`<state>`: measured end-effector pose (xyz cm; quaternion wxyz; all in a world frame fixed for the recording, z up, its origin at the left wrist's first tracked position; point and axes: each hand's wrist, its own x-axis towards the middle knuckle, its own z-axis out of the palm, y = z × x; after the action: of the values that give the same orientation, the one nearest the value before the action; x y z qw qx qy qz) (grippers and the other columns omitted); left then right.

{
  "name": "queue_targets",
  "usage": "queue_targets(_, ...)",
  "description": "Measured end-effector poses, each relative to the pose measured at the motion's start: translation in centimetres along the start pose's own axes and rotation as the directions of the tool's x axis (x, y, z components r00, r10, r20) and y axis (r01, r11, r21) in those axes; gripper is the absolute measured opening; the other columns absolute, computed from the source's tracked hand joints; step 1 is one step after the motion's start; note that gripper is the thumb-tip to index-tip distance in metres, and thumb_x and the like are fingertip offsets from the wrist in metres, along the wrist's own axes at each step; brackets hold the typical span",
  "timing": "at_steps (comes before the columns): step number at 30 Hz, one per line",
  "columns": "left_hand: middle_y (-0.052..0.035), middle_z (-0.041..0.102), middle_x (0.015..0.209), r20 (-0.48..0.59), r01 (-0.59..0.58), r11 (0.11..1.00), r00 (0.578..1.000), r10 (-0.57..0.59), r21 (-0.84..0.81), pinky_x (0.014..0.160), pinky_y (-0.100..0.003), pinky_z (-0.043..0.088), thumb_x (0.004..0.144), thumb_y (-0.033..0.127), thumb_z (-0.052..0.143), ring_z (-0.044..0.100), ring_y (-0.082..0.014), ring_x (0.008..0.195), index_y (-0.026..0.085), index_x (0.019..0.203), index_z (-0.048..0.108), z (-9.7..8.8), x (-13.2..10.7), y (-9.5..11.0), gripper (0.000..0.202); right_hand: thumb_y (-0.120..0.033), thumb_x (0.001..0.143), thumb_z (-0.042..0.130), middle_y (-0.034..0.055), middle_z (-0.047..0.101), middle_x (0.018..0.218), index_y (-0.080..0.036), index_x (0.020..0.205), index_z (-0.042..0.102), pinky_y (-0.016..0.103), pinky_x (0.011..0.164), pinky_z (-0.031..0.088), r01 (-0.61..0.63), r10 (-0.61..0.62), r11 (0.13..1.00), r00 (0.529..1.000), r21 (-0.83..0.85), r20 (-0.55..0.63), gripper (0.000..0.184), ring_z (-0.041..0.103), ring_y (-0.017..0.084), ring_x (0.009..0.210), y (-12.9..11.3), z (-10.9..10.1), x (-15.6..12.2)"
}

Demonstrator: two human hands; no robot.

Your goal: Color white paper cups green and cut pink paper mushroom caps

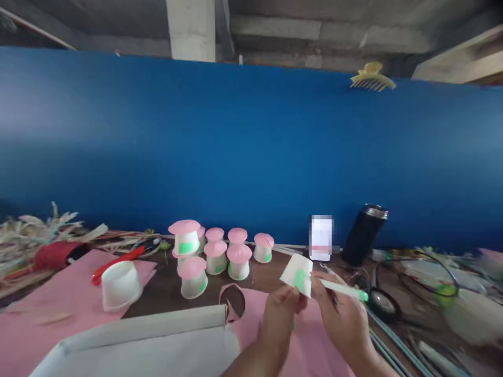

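Note:
My left hand (279, 306) is closed on a small white paper cup (295, 272), tilted, with a bright green patch on its side. In my right hand (343, 314) is a slim white marker (341, 288) with a green end, its other end close to the cup. Behind my hands stand several upside-down paper cups (194, 286) topped with pink paper discs (192, 267); some carry green patches too. One of these is stacked on another at the left. Under my hands lies a pink sheet (255, 309) with a round cut-out near its edge.
An open white box (157, 335) sits in front at the left. Beyond it are nested white cups (120, 285) and a red tool (116, 264) on pink sheets. A phone (321, 238), a black flask (363, 235) and cluttered cords stand right. A blue partition (236, 146) closes the back.

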<state>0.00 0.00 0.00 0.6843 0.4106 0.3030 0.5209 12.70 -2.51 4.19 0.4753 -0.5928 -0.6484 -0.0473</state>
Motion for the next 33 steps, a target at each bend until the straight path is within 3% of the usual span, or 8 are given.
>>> queue_targets(9,-0.0023,0.055,0.067,0.001,0.051,0.999,0.999,-0.051,0.004,0.055,-0.025,0.021,0.078,0.051,0.063,0.046,-0.0132,0.066,0.014,0.072,0.062,0.3,-0.3,0.7,0.037,-0.041,0.093,0.047,0.0062,0.072,0.092,-0.021,0.094,0.065,0.028,0.069,0.051,0.030,-0.030,1.000,0.998,0.003,0.063,0.027,0.068,0.020,0.079,-0.5,0.0,0.1)
queue_targets(15,-0.0021,0.056,0.069,0.004,0.060,0.998,0.998,-0.060,0.014,0.054,-0.025,0.021,0.079,0.050,0.062,0.045,-0.0121,0.064,0.014,0.076,0.064,0.3,-0.4,0.9,0.036,-0.040,0.092,0.048,0.0061,0.072,0.100,-0.022,0.100,0.066,0.033,0.083,0.051,0.056,-0.056,0.998,0.998,0.010,-0.002,0.026,0.066,0.022,0.093,-0.2,0.1,0.3)
queue_targets(17,-0.0020,0.056,0.068,0.003,0.064,0.998,0.998,-0.064,0.008,0.054,-0.025,0.021,0.079,0.050,0.062,0.045,-0.0118,0.063,0.014,0.075,0.064,0.3,-0.5,1.0,0.036,-0.041,0.092,0.048,0.0055,0.073,0.097,-0.022,0.098,0.066,0.032,0.080,0.051,0.051,-0.051,0.999,0.999,0.011,0.007,0.026,0.067,0.022,0.091,-0.2,0.1,0.3)
queue_targets(21,-0.0012,0.054,0.068,0.009,0.050,0.999,0.999,-0.050,-0.012,0.056,-0.025,0.024,0.080,0.048,0.062,0.046,-0.0121,0.066,0.014,0.074,0.063,0.3,-0.5,1.0,0.034,-0.043,0.092,0.047,0.0046,0.073,0.090,-0.022,0.092,0.066,0.030,0.071,0.053,0.010,-0.010,1.000,0.999,0.001,0.049,0.028,0.068,0.021,0.079,-0.5,0.0,0.2)
queue_targets(25,-0.0013,0.055,0.067,0.013,0.036,0.999,0.999,-0.036,-0.021,0.058,-0.024,0.028,0.079,0.048,0.063,0.048,-0.0125,0.066,0.014,0.072,0.064,0.3,-0.5,1.0,0.035,-0.042,0.092,0.048,0.0055,0.073,0.098,-0.022,0.098,0.067,0.032,0.079,0.052,0.019,-0.019,1.000,1.000,0.011,0.019,0.028,0.068,0.022,0.090,-0.5,0.0,0.3)
queue_targets(33,-0.0044,0.063,0.077,-0.010,0.059,0.998,0.998,-0.059,-0.023,0.068,-0.027,0.041,0.074,0.050,0.067,0.057,-0.0174,0.077,0.016,0.080,0.071,0.7,-0.8,1.8,0.035,-0.043,0.091,0.048,0.0056,0.073,0.096,-0.022,0.096,0.067,0.031,0.075,0.053,-0.015,0.014,0.999,1.000,0.041,0.026,0.028,0.068,0.022,0.087,-0.4,0.1,0.2)
